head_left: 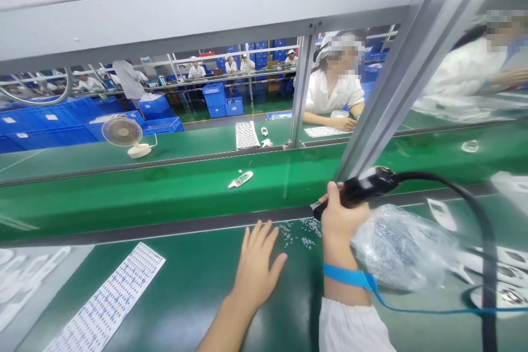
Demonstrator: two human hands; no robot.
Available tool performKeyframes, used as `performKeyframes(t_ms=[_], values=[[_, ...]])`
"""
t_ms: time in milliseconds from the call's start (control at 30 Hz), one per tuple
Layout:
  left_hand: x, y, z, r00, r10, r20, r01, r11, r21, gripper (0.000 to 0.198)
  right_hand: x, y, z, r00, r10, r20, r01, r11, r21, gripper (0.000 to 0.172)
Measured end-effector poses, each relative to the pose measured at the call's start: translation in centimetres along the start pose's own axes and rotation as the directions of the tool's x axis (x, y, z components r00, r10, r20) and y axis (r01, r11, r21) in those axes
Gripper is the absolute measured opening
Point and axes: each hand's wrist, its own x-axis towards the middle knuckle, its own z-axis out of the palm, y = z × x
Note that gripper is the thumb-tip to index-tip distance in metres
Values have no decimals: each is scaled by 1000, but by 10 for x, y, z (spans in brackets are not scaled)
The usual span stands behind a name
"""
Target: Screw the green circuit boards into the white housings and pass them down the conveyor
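My right hand (341, 219) is closed round a black electric screwdriver (363, 187), its tip pointing down-left at the green bench; a thick black cable (474, 214) runs off its rear. A blue wrist strap (350, 276) circles that wrist. My left hand (258, 261) lies flat and open on the green mat, fingers spread, holding nothing. Several tiny screws (301, 232) are scattered between the two hands. A clear plastic bag (398, 247) sits just right of my right wrist.
A white label sheet (109, 300) lies at front left. A small white device (240, 179) rides the green conveyor (165, 187). A desk fan (124, 135), a metal frame post (379, 104) and seated workers in white stand beyond. White parts (507, 275) lie at right.
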Motion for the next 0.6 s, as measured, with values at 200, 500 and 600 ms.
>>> performKeyframes(t_ms=[200,500,600], values=[[1,-8,-1,963,-174,-205,107,947,-302,13,-6,1,4,970,112,216,-93,991,-96,36],[1,-3,-3,964,-186,-189,103,919,-381,13,-10,4,5,965,102,241,-80,992,-99,34],[1,-2,-4,963,-190,-190,105,918,-383,13,-9,5,5,980,83,183,-77,996,-36,32]])
